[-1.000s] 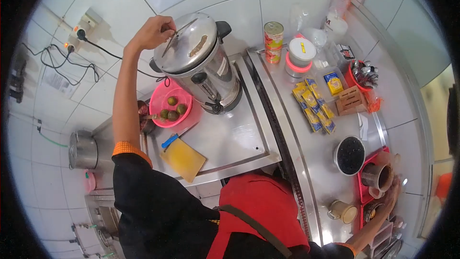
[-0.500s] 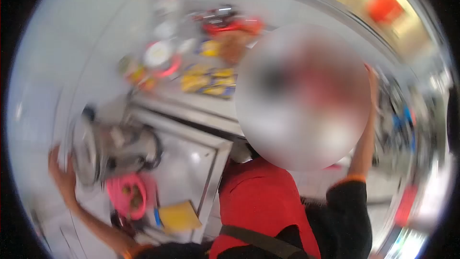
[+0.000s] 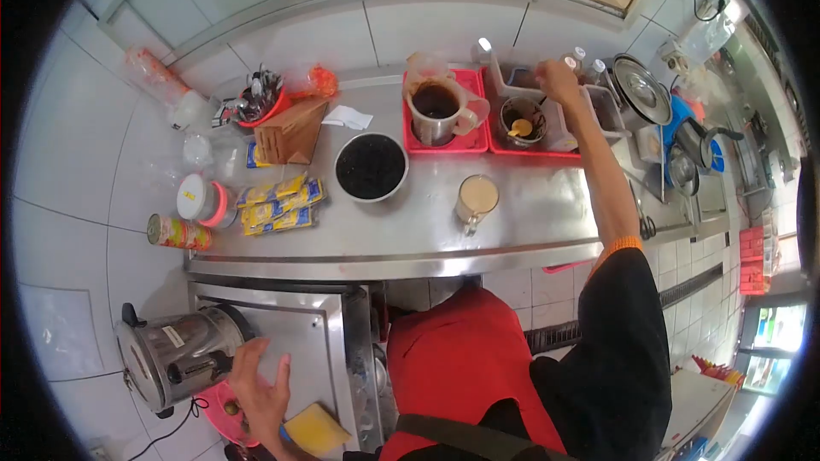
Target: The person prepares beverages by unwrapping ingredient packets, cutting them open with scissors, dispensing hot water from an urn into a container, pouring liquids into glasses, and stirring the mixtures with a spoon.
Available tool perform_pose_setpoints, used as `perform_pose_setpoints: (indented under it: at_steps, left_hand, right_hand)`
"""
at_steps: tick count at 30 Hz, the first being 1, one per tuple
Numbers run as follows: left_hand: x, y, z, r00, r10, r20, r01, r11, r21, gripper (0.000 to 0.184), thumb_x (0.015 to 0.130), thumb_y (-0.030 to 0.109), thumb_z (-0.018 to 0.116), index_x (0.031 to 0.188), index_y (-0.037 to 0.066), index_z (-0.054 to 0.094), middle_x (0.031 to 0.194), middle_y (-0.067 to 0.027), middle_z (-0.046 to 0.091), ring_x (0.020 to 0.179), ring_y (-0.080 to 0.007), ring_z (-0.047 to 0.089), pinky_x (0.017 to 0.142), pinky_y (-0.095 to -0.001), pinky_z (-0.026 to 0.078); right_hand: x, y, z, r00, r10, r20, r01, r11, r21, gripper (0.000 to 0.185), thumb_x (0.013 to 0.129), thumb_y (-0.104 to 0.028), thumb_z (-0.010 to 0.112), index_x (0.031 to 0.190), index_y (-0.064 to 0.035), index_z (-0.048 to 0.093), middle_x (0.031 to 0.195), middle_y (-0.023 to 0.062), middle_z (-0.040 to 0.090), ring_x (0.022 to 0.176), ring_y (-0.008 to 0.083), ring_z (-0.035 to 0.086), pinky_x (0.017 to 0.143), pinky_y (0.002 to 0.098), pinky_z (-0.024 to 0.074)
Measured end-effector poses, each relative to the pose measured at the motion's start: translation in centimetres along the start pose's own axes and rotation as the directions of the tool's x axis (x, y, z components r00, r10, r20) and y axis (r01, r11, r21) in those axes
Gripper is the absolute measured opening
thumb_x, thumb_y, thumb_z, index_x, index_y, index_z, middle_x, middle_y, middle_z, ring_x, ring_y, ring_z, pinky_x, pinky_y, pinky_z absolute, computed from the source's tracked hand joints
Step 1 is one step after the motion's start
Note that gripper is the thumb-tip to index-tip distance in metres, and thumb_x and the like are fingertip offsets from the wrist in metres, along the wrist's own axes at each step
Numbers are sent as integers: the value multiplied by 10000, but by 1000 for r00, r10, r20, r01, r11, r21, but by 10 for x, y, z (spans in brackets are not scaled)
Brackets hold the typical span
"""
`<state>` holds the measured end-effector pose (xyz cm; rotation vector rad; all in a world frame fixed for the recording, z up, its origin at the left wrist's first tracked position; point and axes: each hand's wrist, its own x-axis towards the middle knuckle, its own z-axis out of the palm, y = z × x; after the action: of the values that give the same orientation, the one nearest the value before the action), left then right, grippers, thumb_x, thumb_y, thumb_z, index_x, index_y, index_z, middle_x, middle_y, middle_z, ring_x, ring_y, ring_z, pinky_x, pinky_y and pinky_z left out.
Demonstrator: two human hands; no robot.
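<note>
Your left hand [image 3: 259, 388] was spread near the urn [image 3: 190, 343]; your right hand [image 3: 559, 82], grip unclear, near the counter's [image 3: 542, 215] far edge.

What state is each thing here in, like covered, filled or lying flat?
Urn: standing, lid on.
White-lidded tub: covered.
Glass mug: holding a beige drink.
Metal bowl: uncovered, filled with something dark.
Pitcher: uncovered, dark liquid inside.
Stained container: uncovered, contents hard to make out.
Yellow packets: loosely heaped.
Yellow board: lying flat.
Left hand: open, fingers spread.
Right hand: grip can't be made out.
</note>
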<state>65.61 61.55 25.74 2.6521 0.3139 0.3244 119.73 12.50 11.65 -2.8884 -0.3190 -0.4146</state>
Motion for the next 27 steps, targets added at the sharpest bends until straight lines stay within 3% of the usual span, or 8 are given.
perform_pose_setpoints:
  at_steps: [3, 10, 16, 18, 22, 23, 25, 27]
  left_hand:
    - [6, 41, 47, 998, -63, 12, 63, 995, -75, 330, 730, 52, 747, 1031, -22, 632, 994, -190, 640, 927, -365, 615, 839, -402, 475]
    - [-5, 117, 113, 974, -210, 82, 223, 953, -204, 300, 742, 72, 764, 1010, -18, 661, 944, -182, 655, 877, -322, 641, 802, -363, 496]
    - [-18, 121, 130, 943, -303, 139, 327, 922, -209, 320, 741, 85, 773, 1019, -23, 656, 928, -174, 656, 840, -303, 649, 749, -346, 511]
    - [-2, 126, 140, 955, -258, 145, 288, 922, -258, 325, 748, 95, 773, 1024, -27, 653, 923, -177, 654, 838, -310, 649, 755, -350, 508]
    - [32, 132, 157, 967, -102, 231, 165, 948, -273, 342, 762, 122, 769, 1046, -26, 647, 949, -187, 650, 874, -349, 636, 786, -367, 501]
    - [37, 132, 162, 968, -49, 246, 122, 949, -291, 350, 767, 134, 767, 1053, -26, 644, 960, -190, 648, 890, -364, 630, 798, -374, 498]
    - [48, 132, 170, 958, 49, 283, 50, 943, -330, 377, 769, 149, 765, 1076, -24, 633, 996, -198, 642, 918, -381, 619, 813, -394, 496]
    - [54, 128, 179, 947, 80, 312, 37, 935, -352, 387, 768, 155, 765, 1084, -24, 629, 1008, -199, 640, 920, -382, 620, 815, -397, 497]
  right_hand:
    - [25, -14, -10, 947, -65, 314, 156, 949, -273, 172, 746, -126, 650, 881, -30, 699, 925, 209, 687, 921, 376, 670, 778, 466, 549]
    - [63, 6, 25, 846, -186, 499, 382, 865, -326, 225, 695, -79, 651, 906, -21, 701, 945, 229, 682, 931, 383, 668, 776, 473, 555]
    - [43, 12, -9, 995, -88, 52, 78, 983, 168, 289, 752, -300, 706, 839, -25, 714, 804, 196, 684, 779, 326, 685, 694, 413, 534]
    - [22, -1, -33, 978, 177, -107, -113, 889, 443, 348, 741, -376, 747, 834, -41, 729, 733, 148, 677, 676, 242, 655, 651, 360, 507]
    - [-16, -2, -34, 902, 292, -318, 29, 695, 719, 221, 821, -250, 732, 904, -46, 724, 751, 76, 683, 646, 161, 616, 648, 295, 491]
    - [-26, -6, -39, 911, 287, -295, 15, 692, 722, 221, 821, -250, 732, 904, -46, 724, 751, 76, 683, 646, 161, 616, 648, 295, 491]
    - [-49, -19, -66, 791, 56, -610, 306, 827, 472, 143, 884, -157, 675, 960, -44, 719, 837, 53, 692, 661, 117, 608, 630, 259, 491]
    - [-78, -37, -94, 810, 85, -581, 313, 774, 550, 130, 898, -124, 655, 977, -39, 714, 861, 50, 687, 670, 98, 604, 621, 243, 490]
